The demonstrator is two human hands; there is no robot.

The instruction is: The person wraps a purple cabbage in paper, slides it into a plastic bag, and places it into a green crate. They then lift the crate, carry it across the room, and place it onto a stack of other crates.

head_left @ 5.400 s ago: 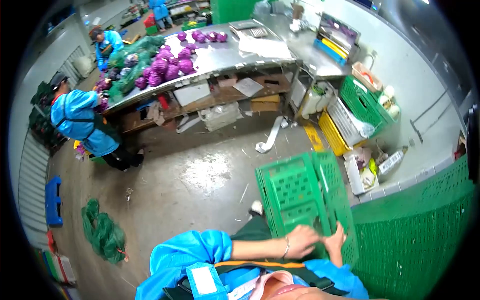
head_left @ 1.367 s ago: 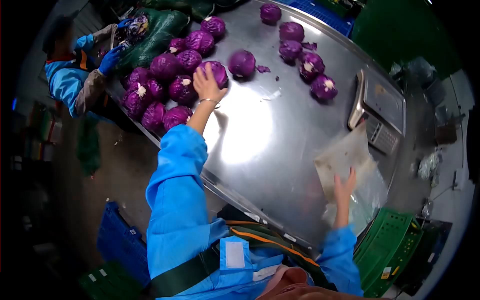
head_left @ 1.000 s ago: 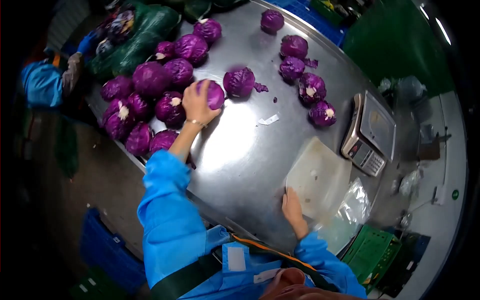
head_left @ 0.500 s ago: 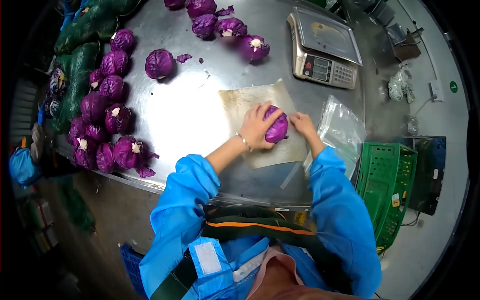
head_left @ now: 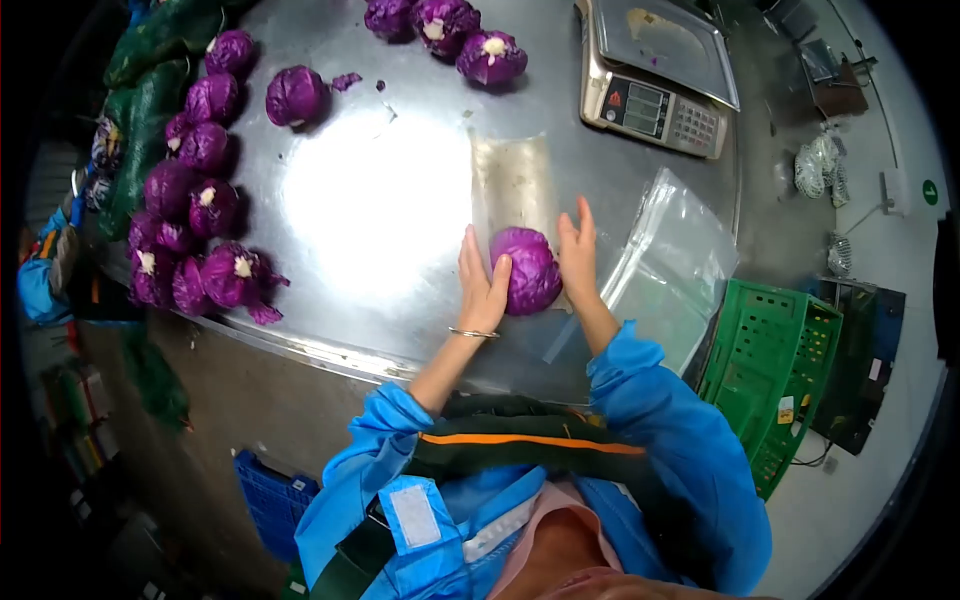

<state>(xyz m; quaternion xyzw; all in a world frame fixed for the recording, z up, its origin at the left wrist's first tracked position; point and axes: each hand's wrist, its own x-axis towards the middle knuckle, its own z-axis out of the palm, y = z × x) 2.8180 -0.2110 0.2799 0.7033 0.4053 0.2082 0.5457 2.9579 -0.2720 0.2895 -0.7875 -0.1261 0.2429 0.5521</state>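
Note:
A red cabbage [head_left: 528, 271] lies on the lower part of a beige, translucent sheet [head_left: 512, 180] whose sides are folded inward along its length. My left hand [head_left: 482, 287] is flat along the cabbage's left side, fingers stretched forward, thumb tip right at the cabbage. On the opposite side, my right hand [head_left: 579, 262] stands edgewise with its fingers extended, close by the sheet's right edge. Neither hand is wrapped around the cabbage. To the right of my right hand lies a stack of clear plastic bags [head_left: 665, 265].
Several red cabbages [head_left: 203, 150] line the metal table's left side beside green mesh sacks [head_left: 150, 125]. More cabbages [head_left: 492, 58] sit at the back. A digital scale [head_left: 655, 95] stands back right, and a green crate [head_left: 770, 350] is beside the table's right edge.
My left hand has let go of the cabbage's top and moved to its left side. The sheet, spread wide before, is now folded narrower. My right hand has straightened its fingers.

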